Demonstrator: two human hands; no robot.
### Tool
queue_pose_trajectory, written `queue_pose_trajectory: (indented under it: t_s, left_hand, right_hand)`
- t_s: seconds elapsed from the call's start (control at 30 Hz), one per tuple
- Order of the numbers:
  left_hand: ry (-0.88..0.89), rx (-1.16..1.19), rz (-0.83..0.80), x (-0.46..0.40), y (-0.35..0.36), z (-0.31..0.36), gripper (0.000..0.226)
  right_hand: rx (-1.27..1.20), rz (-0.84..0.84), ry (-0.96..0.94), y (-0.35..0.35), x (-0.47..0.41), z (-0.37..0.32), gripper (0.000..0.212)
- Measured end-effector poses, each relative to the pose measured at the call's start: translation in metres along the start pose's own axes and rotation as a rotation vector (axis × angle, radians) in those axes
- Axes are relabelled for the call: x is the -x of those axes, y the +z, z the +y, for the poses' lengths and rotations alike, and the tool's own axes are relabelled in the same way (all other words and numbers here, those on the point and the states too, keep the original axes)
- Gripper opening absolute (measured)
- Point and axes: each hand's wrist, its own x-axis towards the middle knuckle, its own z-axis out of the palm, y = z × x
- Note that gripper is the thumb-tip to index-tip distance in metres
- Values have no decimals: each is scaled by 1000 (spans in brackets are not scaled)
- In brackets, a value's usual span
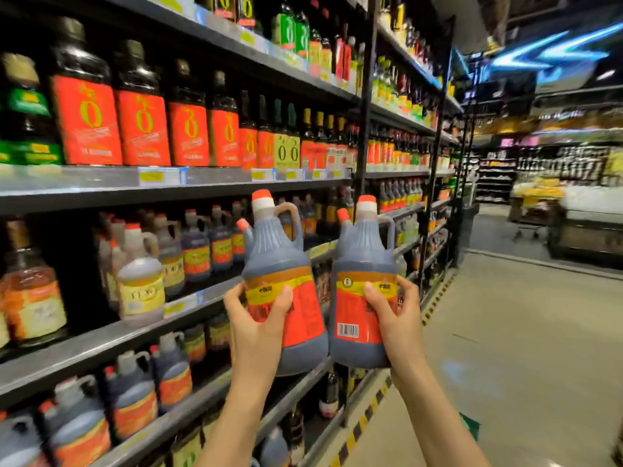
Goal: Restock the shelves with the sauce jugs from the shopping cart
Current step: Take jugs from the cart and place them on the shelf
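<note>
1. Dark-brown sauce fills both jugs nearly to the neck: likely heavy, rigid plastic, glossy labels possibly slick.
2. Far left: shelves (101, 345) packed with bottles and jugs; a dark open gap on the middle shelf just left of the yellow-labelled jug (141, 291), looks like usable room.
3. Left hand (258, 328) clenched round the belly of the left sauce jug (283, 281), thumb across the yellow label band, held upright in the air in front of the middle shelf.
4. Right hand (392, 318) wrapped round the belly of the right sauce jug (362, 291), barcode facing the camera, also upright and off the shelf; jugs just beside each other, perhaps touching low down.
5. Moulded loop handles near the necks unused; probably the surer hold for a one-handed reach.
6. Shelf lip and price rail to clear going in; limited headroom under the shelf above.
7. Right: open aisle floor (522, 332), striped edge at the shelf base.
</note>
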Motion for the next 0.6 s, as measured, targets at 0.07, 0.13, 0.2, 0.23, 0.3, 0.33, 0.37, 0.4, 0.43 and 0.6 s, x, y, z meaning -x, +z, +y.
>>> queue_pose_trajectory:
  t_s: [0.07, 0.13, 0.2, 0.23, 0.3, 0.33, 0.37, 0.4, 0.43, 0.6]
  left_hand:
    - [10, 7, -31, -13, 26, -12, 63]
    - [0, 29, -56, -27, 54, -27, 70]
    - [-14, 35, -69, -39, 86, -43, 73]
    - [-18, 33, -76, -44, 104, -51, 72]
    - [-24, 20, -77, -55, 141, -69, 76]
    - [-27, 14, -77, -60, 161, -77, 79]
    - [-27, 16, -80, -65, 182, -85, 80]
    - [-30, 22, -80, -71, 205, -92, 80]
    - [-37, 31, -80, -76, 227, -98, 79]
    - [-70, 67, -84, -102, 343, -126, 54]
  right_hand:
    - [-6, 27, -1, -12, -26, 8, 28]
    - [-7, 39, 8, -28, -52, 18, 32]
    - [2, 55, 7, -45, -80, 28, 39]
    - [12, 59, 0, -55, -95, 33, 40]
    - [22, 61, -9, -77, -129, 43, 43]
    - [27, 63, -12, -89, -147, 48, 45]
    - [36, 67, -12, -102, -166, 52, 48]
    - [40, 69, -10, -115, -186, 56, 50]
    - [39, 67, -5, -129, -206, 59, 51]
    - [37, 46, 7, -193, -307, 67, 46]
